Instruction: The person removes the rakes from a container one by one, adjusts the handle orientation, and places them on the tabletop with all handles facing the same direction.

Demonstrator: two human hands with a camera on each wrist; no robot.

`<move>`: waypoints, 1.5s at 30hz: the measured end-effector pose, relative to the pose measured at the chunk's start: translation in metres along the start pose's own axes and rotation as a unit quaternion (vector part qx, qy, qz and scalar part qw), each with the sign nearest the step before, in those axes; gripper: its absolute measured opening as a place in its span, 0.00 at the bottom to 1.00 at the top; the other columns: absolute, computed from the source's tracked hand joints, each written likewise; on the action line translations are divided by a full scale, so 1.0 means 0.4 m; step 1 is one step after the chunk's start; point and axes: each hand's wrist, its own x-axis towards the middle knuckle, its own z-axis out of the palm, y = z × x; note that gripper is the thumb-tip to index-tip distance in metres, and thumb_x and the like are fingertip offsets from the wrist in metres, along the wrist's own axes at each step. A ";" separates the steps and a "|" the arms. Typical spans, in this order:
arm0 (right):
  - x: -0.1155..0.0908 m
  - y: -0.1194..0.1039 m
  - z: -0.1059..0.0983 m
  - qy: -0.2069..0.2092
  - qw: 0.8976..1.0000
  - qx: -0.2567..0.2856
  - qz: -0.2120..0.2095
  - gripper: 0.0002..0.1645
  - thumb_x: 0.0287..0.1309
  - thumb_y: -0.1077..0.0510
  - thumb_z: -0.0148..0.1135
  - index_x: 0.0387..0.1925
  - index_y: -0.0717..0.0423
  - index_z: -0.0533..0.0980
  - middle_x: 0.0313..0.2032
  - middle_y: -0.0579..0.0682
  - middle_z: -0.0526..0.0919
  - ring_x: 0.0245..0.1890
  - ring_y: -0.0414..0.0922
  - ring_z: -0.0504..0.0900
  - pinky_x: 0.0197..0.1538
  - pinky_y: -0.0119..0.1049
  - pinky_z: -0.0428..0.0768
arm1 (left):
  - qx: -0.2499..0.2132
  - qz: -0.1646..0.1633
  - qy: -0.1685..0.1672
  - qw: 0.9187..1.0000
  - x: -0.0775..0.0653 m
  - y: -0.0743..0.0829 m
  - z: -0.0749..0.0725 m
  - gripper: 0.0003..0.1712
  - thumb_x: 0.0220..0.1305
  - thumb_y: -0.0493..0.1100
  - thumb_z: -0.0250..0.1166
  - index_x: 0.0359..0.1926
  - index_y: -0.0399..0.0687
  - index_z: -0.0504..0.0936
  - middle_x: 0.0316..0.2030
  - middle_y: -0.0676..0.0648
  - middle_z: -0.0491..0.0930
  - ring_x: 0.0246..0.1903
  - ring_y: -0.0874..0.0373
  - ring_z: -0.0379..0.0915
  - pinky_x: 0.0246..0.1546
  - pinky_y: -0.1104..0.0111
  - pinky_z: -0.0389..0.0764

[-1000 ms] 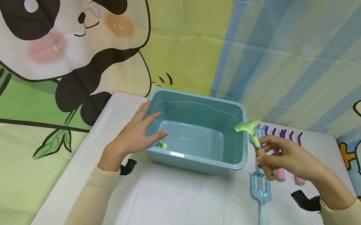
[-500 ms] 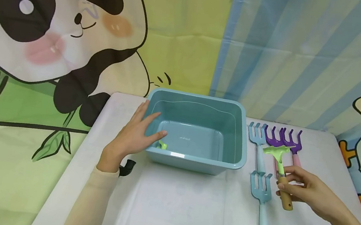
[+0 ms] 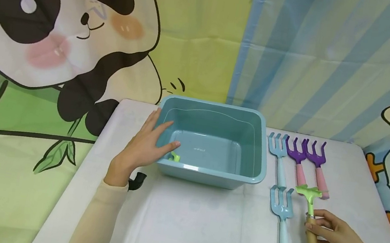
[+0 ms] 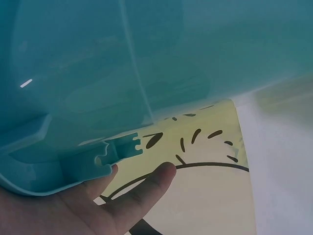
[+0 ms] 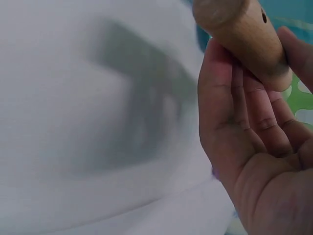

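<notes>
My right hand (image 3: 345,240) pinches the wooden handle of a small green garden rake (image 3: 308,192) between thumb and fingers, its head pointing away from me, over the right part of the table. The right wrist view shows the bare wooden handle (image 5: 254,44) close up in those fingers. With fingers spread, my left hand (image 3: 140,147) rests on the left rim of a blue plastic basin (image 3: 205,178). In the left wrist view the basin's outer wall (image 4: 122,58) fills the top, above the left thumb. A small green piece (image 3: 175,157) shows inside the basin, partly hidden by that hand.
Right of the basin lie two light blue hand forks, one farther back (image 3: 278,146) and one nearer (image 3: 281,212). Beside the farther one are two purple forks with pink handles (image 3: 300,175). The white table (image 3: 194,226) ends at a printed cloth backdrop (image 3: 200,34).
My right hand has carried the green rake from beside the basin's right rim rightward and toward me, uncovering the purple forks. My left hand has stayed on the basin.
</notes>
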 end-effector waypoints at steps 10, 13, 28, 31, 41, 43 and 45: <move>0.014 0.057 -0.010 -0.011 1.000 0.010 0.026 0.38 0.70 0.53 0.62 0.65 0.75 0.57 0.45 0.56 0.81 0.43 0.50 0.80 0.44 0.48 0.82 | -0.001 0.001 -0.001 1.000 0.003 0.001 0.002 0.51 0.61 0.80 0.52 0.75 0.56 0.64 0.79 0.52 0.31 0.76 0.60 0.21 0.65 0.40 0.60; 0.019 0.060 -0.012 -0.008 0.999 0.003 0.036 0.39 0.70 0.53 0.62 0.65 0.76 0.56 0.45 0.56 0.81 0.43 0.50 0.80 0.44 0.48 0.82 | 0.003 0.002 -0.002 1.000 0.005 0.000 0.003 0.51 0.61 0.80 0.52 0.76 0.56 0.64 0.79 0.53 0.31 0.76 0.60 0.20 0.65 0.40 0.60; 0.042 0.053 -0.022 0.004 0.997 -0.043 0.060 0.41 0.70 0.49 0.62 0.65 0.79 0.59 0.46 0.57 0.78 0.41 0.50 0.76 0.42 0.44 0.82 | 0.004 0.001 -0.001 1.000 0.004 -0.002 0.002 0.51 0.61 0.80 0.52 0.75 0.56 0.64 0.79 0.52 0.31 0.76 0.60 0.21 0.66 0.41 0.58; 0.042 0.048 -0.019 0.011 0.997 -0.057 0.057 0.42 0.69 0.48 0.63 0.64 0.79 0.60 0.45 0.58 0.78 0.40 0.49 0.77 0.42 0.44 0.82 | 0.002 0.000 0.000 1.000 0.002 -0.002 0.001 0.51 0.61 0.80 0.52 0.75 0.57 0.64 0.79 0.52 0.31 0.76 0.60 0.21 0.66 0.41 0.58; 0.041 0.029 0.001 0.057 0.986 -0.151 0.046 0.43 0.61 0.44 0.70 0.59 0.75 0.65 0.37 0.56 0.79 0.34 0.48 0.78 0.36 0.43 0.83 | 0.000 0.000 0.002 1.000 0.002 -0.005 0.003 0.51 0.61 0.80 0.52 0.75 0.57 0.64 0.79 0.53 0.31 0.76 0.59 0.22 0.66 0.40 0.58; 0.042 0.025 0.001 0.061 0.984 -0.166 0.040 0.43 0.60 0.43 0.70 0.59 0.75 0.66 0.36 0.55 0.80 0.33 0.47 0.79 0.35 0.43 0.83 | 0.000 -0.001 0.001 1.000 0.002 -0.004 0.003 0.51 0.61 0.80 0.52 0.75 0.56 0.65 0.79 0.53 0.31 0.76 0.60 0.22 0.66 0.41 0.58; 0.043 0.022 0.000 0.065 0.981 -0.178 0.036 0.44 0.60 0.42 0.71 0.58 0.75 0.66 0.36 0.54 0.80 0.32 0.47 0.80 0.35 0.43 0.84 | -0.001 -0.002 0.001 1.000 0.002 -0.003 0.004 0.51 0.61 0.80 0.52 0.75 0.56 0.65 0.79 0.53 0.31 0.76 0.60 0.21 0.66 0.41 0.58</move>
